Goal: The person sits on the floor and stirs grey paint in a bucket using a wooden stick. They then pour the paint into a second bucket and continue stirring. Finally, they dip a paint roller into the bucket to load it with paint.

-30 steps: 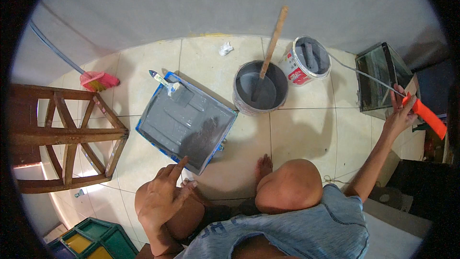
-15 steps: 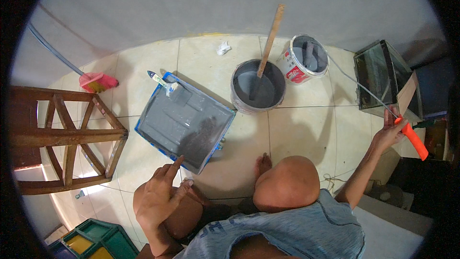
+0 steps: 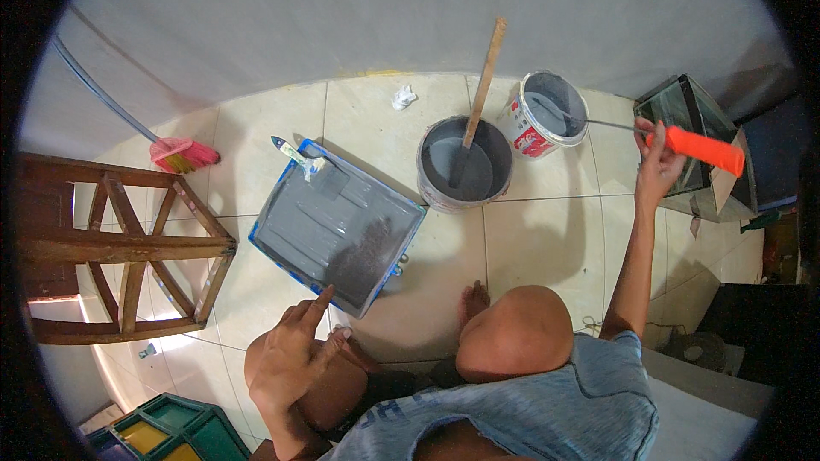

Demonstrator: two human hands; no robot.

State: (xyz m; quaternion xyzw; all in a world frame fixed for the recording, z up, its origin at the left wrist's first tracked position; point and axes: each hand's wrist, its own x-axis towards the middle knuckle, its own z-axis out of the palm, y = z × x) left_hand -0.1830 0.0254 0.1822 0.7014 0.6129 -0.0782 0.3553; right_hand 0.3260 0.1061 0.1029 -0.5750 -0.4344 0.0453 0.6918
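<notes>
My right hand (image 3: 659, 162) grips a paint roller by the front of its orange handle (image 3: 705, 150). The roller's thin metal rod reaches left over the white paint bucket (image 3: 523, 130), while its head, down inside, is hard to make out. My left hand (image 3: 295, 350) is open above my knee, its index fingertip at the near corner of a blue-edged paint tray (image 3: 275, 265) coated in wet grey paint. Across the tray's far corner lies a paintbrush (image 3: 295, 154). Between tray and white bucket stands a bucket of grey paint (image 3: 438, 192) with a wooden stick (image 3: 485, 77) upright in it.
A wooden chair frame (image 3: 162, 243) lies at the left, near a pink broom (image 3: 184, 154). Crumpled white paper (image 3: 404, 97) rests by the grey wall (image 3: 410, 8). A glass tank (image 3: 683, 111) stands at the far right. A green crate (image 3: 201, 427) is at lower left.
My right hand has moved left and away from me, swinging the orange handle closer to the white bucket. The roller head sits less visibly in it. My left hand stays at the tray corner.
</notes>
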